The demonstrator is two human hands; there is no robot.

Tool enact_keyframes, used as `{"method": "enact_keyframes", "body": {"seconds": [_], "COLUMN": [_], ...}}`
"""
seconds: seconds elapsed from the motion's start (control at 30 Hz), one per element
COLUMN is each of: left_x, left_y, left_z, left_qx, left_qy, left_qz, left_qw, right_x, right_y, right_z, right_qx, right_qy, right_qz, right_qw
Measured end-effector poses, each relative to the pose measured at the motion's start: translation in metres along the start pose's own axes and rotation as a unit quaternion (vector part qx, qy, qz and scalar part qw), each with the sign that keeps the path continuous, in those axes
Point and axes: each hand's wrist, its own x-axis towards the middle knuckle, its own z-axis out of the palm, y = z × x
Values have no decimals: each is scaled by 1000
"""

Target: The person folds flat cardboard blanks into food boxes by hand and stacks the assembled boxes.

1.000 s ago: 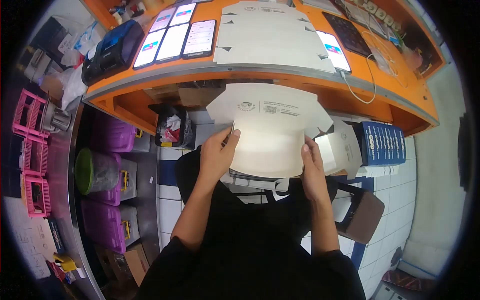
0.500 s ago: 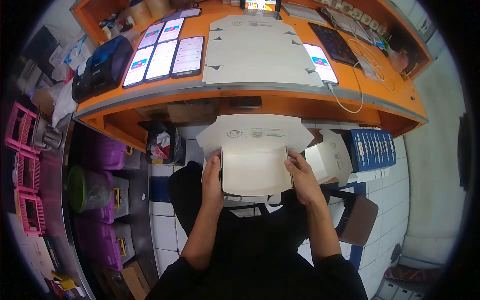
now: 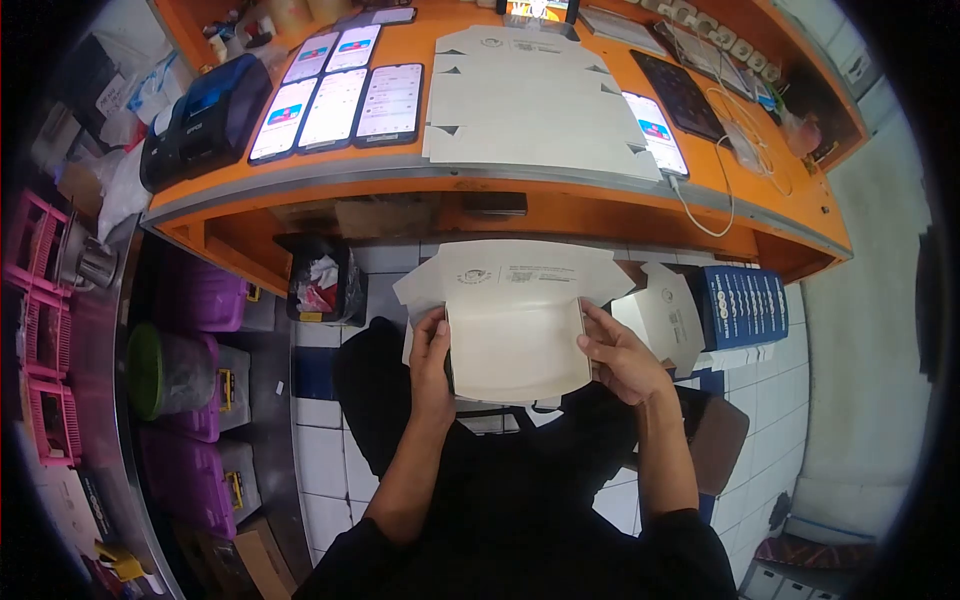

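A white cardboard box [image 3: 515, 350] with its lid raised at the back is held above my lap. Small printing shows on the inside of the lid, and flaps stick out at its sides. My left hand [image 3: 431, 365] grips the left wall, thumb near the top edge. On the opposite wall, my right hand [image 3: 622, 352] pinches the side, with the thumb on the edge and the other fingers partly hidden behind it. The inside of the box is bare. A stack of flat box blanks [image 3: 530, 110] lies on the orange counter in front of me.
Several lit phones [image 3: 335, 105] and a black printer [image 3: 205, 125] stand on the counter [image 3: 400, 178], with a tablet [image 3: 675, 92] to the right. Another folded white box [image 3: 662, 318] and blue-printed boxes [image 3: 745, 305] sit low at right. A bin [image 3: 330, 285] stands below the counter.
The box has shifted slightly down and right in view. My right hand has turned, its wrist swinging outward to the right, while my left hand keeps its hold.
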Motion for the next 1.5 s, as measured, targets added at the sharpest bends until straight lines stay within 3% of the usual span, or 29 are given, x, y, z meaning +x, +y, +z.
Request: {"method": "enact_keyframes", "body": {"seconds": [0.2, 0.73, 1.13, 1.2, 1.33, 1.37, 1.43, 1.5], "left_x": [1, -6, -3, 0, 4, 5, 1, -10], "left_y": [-9, -8, -13, -12, -10, -9, -6, 0], "left_z": [-5, -7, 0, 1, -1, -3, -6, -2], "left_qx": [13, -23, 18, 28, 60, 61, 121, 150], "left_qy": [-5, -15, 10, 21, 51, 58, 11, -25], "left_qz": [12, 12, 11, 13, 15, 12, 16, 31], "left_qw": [1000, 1000, 1000, 999, 997, 996, 992, 988], "right_x": [0, 1, 34, 52, 55, 52, 48, 42], "right_y": [-4, -7, 12, 36, 56, 56, 58, 52], "right_z": [9, 10, -5, -20, -11, -7, 0, 9], "right_qx": [5, -33, -211, -382, -306, -207, -62, -65], "right_qy": [67, 66, 93, 156, 213, 201, 185, 188], "right_qz": [17, 15, 9, -83, -145, -132, -115, -101], "right_qw": [998, 997, 973, 907, 916, 948, 974, 975]}}
